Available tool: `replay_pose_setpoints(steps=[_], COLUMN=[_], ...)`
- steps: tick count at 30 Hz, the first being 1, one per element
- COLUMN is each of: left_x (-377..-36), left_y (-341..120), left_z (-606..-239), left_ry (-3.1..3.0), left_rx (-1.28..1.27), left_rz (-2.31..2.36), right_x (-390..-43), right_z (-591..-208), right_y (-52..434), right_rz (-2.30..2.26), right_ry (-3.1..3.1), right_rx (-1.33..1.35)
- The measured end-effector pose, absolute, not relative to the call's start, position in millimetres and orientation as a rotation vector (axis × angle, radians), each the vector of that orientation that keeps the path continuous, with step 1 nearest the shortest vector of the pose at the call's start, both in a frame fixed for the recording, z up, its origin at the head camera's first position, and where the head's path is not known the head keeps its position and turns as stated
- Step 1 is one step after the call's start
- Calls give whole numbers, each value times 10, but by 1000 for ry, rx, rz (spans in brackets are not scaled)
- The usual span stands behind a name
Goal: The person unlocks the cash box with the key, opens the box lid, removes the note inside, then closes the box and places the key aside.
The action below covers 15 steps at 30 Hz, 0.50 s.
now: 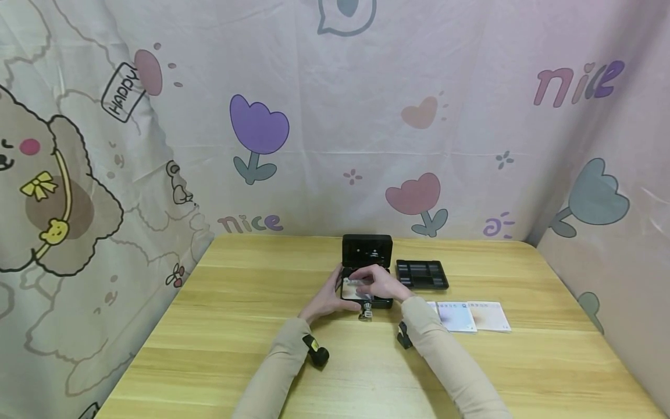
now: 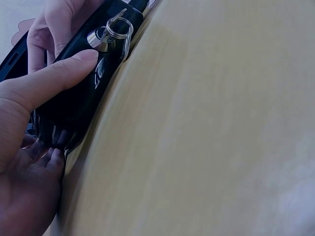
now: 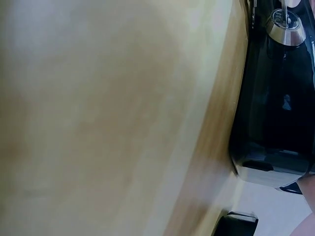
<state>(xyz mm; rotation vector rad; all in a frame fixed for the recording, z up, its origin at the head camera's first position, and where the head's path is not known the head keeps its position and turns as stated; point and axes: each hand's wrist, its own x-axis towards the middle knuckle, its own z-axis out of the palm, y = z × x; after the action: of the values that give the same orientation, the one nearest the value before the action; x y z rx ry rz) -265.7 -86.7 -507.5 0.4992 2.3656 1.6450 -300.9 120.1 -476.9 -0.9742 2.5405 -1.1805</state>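
A black cash box (image 1: 384, 303) stands on the table with its lid raised. My left hand (image 1: 325, 301) grips its left side, and the thumb lies across the front near the lock (image 2: 98, 38). Keys on a metal ring (image 2: 119, 30) hang from that lock. Inside the box, pale paper banknotes (image 1: 352, 291) lie on the left. Over them, my right hand (image 1: 381, 283) reaches in with bent fingers and pinches the notes; its fingertips are partly hidden. Only a sliver of this hand shows in the right wrist view, beside the box.
A black compartment tray (image 1: 421, 287) rests right of the box. Nearer me on the right lie bluish banknotes (image 1: 456, 317) and pinkish-white banknotes (image 1: 489, 317), with another paper partly behind my right sleeve (image 1: 424, 320). A printed curtain (image 1: 324, 116) hangs behind the wooden table (image 1: 220, 349).
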Motion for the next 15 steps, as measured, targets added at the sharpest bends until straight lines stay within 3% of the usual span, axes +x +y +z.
replay_pose_setpoints(steps=[15], left_x=[-2667], left_y=[-864], left_z=[-5087], left_ry=[2329], left_rx=[486], left_rz=[1687], right_x=[-2982], right_z=[-4770], right_y=[1193], right_rz=[-1262], right_ry=[2543], right_rx=[-903])
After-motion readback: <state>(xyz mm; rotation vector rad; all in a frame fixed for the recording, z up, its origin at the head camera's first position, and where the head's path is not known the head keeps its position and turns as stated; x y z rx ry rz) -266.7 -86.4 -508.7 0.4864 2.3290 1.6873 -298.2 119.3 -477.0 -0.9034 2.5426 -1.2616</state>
